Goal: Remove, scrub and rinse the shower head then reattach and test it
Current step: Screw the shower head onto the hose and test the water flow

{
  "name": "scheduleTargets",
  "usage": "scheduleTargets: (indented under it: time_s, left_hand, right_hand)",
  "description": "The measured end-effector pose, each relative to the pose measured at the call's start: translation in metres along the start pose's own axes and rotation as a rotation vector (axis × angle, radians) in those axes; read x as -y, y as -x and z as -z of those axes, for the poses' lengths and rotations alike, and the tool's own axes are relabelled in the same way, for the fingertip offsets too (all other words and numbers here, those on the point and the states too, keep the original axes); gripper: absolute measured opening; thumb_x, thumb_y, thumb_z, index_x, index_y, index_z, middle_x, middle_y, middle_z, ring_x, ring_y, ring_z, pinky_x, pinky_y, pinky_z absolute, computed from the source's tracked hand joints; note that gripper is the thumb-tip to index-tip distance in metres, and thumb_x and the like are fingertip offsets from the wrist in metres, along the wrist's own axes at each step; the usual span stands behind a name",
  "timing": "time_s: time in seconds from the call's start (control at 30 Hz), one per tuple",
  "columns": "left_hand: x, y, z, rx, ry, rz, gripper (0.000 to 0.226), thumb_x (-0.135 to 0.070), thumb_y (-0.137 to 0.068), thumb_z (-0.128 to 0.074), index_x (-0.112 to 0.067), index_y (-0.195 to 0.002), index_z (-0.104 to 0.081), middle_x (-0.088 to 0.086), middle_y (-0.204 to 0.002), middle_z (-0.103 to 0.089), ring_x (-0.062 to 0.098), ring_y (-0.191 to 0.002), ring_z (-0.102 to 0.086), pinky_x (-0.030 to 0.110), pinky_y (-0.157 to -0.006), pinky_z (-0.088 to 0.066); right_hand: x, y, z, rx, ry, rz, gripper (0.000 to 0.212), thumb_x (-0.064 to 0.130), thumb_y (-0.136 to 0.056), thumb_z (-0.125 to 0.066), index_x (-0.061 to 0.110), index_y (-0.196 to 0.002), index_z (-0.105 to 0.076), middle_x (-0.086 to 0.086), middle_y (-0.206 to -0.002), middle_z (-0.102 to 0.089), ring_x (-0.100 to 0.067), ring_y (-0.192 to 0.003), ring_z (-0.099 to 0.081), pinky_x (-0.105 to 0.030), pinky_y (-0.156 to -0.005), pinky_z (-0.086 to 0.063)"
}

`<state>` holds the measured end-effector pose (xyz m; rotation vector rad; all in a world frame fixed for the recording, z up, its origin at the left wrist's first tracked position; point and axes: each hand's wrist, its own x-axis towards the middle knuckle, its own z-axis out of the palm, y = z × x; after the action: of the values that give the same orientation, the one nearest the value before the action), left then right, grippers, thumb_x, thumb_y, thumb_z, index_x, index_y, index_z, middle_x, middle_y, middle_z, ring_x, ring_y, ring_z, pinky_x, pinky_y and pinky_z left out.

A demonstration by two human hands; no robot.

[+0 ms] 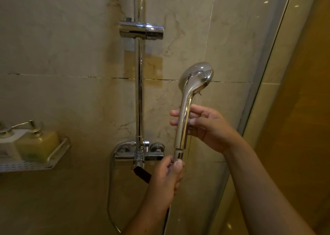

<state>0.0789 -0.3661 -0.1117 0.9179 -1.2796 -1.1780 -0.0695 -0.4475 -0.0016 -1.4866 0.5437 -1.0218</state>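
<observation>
— Where is the shower head (194, 81)?

— Off its holder (141, 29), upright, right of the rail (139, 91), with its back to the camera, so the spray face is hidden.

— And the hands?

— Two. The right hand (209, 129) lies behind the handle; three fingertips (174, 122) show past its left edge, a little bent. The thumb I can't make out, so whether that hand is clamped on it I can't tell. The left hand (166, 175) is below, thumb and fingers pinched together on the connector (179, 153) at the handle's base, most of which they cover.

— The hose (110, 177)?

— One. It loops down from the mixer (142, 156), leaves the frame at the bottom, and a short stretch shows under the left wrist.

— Anything else?

— One shelf (55, 156) at the left, cut by the frame edge. Two pump bottles I can count: a yellow one (39, 145) and a white one (8, 145), half cropped. One glass door (267, 100) on the right.
</observation>
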Motion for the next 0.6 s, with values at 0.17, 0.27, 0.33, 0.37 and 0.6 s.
scheduleTargets:
  time_s: [0.17, 0.27, 0.33, 0.37, 0.6]
  left_hand:
    - [-0.003, 0.003, 0.004, 0.018, 0.016, 0.006, 0.038, -0.037, -0.091, -0.049, 0.0, -0.1, -0.055, -0.01, -0.055, -0.043, 0.005, -0.047, -0.032, 0.019, -0.041, -0.023]
    - [-0.003, 0.005, 0.004, 0.035, 0.014, 0.011, 0.042, -0.042, -0.087, -0.05, -0.003, -0.101, -0.057, -0.009, -0.057, -0.045, 0.005, -0.048, -0.034, 0.019, -0.042, -0.025]
    - [-0.002, 0.007, 0.004, 0.042, 0.019, 0.025, 0.04, -0.045, -0.09, -0.051, -0.006, -0.1, -0.058, -0.009, -0.057, -0.045, 0.005, -0.047, -0.035, 0.019, -0.042, -0.026]
    - [-0.001, 0.007, 0.003, 0.048, 0.026, 0.03, 0.04, -0.046, -0.092, -0.052, -0.007, -0.1, -0.058, -0.009, -0.058, -0.045, 0.004, -0.047, -0.036, 0.019, -0.043, -0.026]
    - [-0.005, 0.004, -0.005, 0.153, 0.133, 0.023, 0.039, -0.051, -0.08, -0.056, -0.014, -0.093, -0.056, -0.01, -0.055, -0.043, 0.003, -0.043, -0.032, 0.015, -0.039, -0.025]
  right_hand:
    - [0.006, 0.003, 0.003, 0.006, 0.067, 0.021, 0.039, -0.001, -0.093, -0.053, -0.005, -0.131, -0.053, -0.022, -0.123, -0.067, -0.035, -0.11, -0.068, -0.037, -0.083, -0.059]
    - [0.005, 0.002, 0.0, -0.051, 0.093, 0.008, 0.046, 0.007, -0.085, -0.064, -0.005, -0.128, -0.055, -0.021, -0.111, -0.071, -0.032, -0.099, -0.07, -0.035, -0.078, -0.06]
    - [0.003, 0.0, -0.003, -0.079, 0.135, 0.013, 0.049, 0.011, -0.082, -0.071, -0.006, -0.126, -0.057, -0.009, -0.092, -0.07, -0.022, -0.086, -0.068, -0.031, -0.073, -0.059]
    - [0.001, -0.001, -0.005, -0.097, 0.139, 0.014, 0.049, 0.012, -0.081, -0.075, -0.005, -0.124, -0.059, 0.0, -0.084, -0.069, -0.015, -0.081, -0.066, -0.029, -0.072, -0.059]
    - [-0.02, -0.017, -0.03, -0.05, -0.173, 0.086, 0.053, 0.018, -0.08, -0.07, 0.016, -0.132, -0.059, -0.005, -0.105, -0.06, -0.018, -0.093, -0.064, -0.047, -0.089, -0.054]
